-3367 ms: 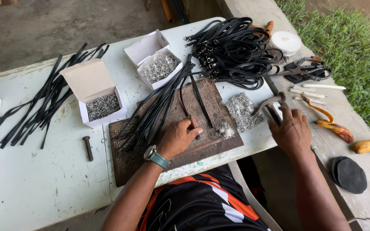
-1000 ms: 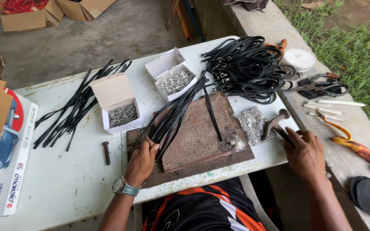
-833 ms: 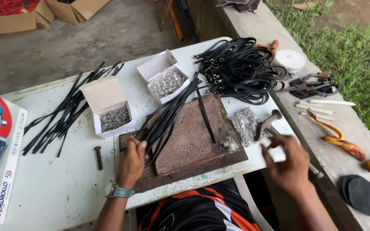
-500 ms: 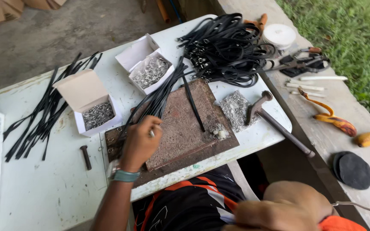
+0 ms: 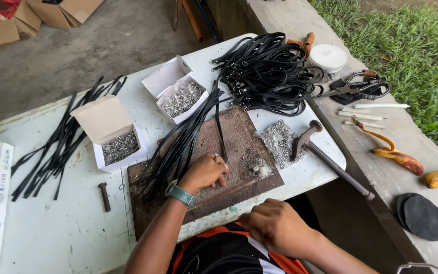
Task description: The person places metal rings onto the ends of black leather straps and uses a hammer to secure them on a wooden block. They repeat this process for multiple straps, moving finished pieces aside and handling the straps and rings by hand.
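Fingers of the left hand (image 5: 206,171) curl down onto the rusty brown rectangular metal plate (image 5: 239,147), their tips pinching the near end of a single thin black leather strap (image 5: 219,133) that runs up the plate away from the person. A teal-banded wristwatch (image 5: 181,194) sits on this wrist. The right hand (image 5: 275,227) is drawn back off the plate's near edge, over the orange-and-black shirt (image 5: 219,253); its fingers are clenched in a loose fist, and whether they enclose anything cannot be told.

On the plate, left of the held strap, lies a slanting bundle of black straps (image 5: 178,147); right of it, a small cluster of silver fittings (image 5: 259,168). Just right of the plate lie a clear bag of silver rivets (image 5: 279,142) and a steel hammer (image 5: 325,157) whose handle overhangs the white surface (image 5: 51,233). Beyond the plate's far edge is a tangled heap of buckled black straps (image 5: 267,73). Far left of the plate stand two open white cardboard boxes of silver hardware (image 5: 112,142) (image 5: 178,96), with a loose fan of black strips (image 5: 57,147) further left. A dark steel bolt (image 5: 104,197) lies just left of the plate.
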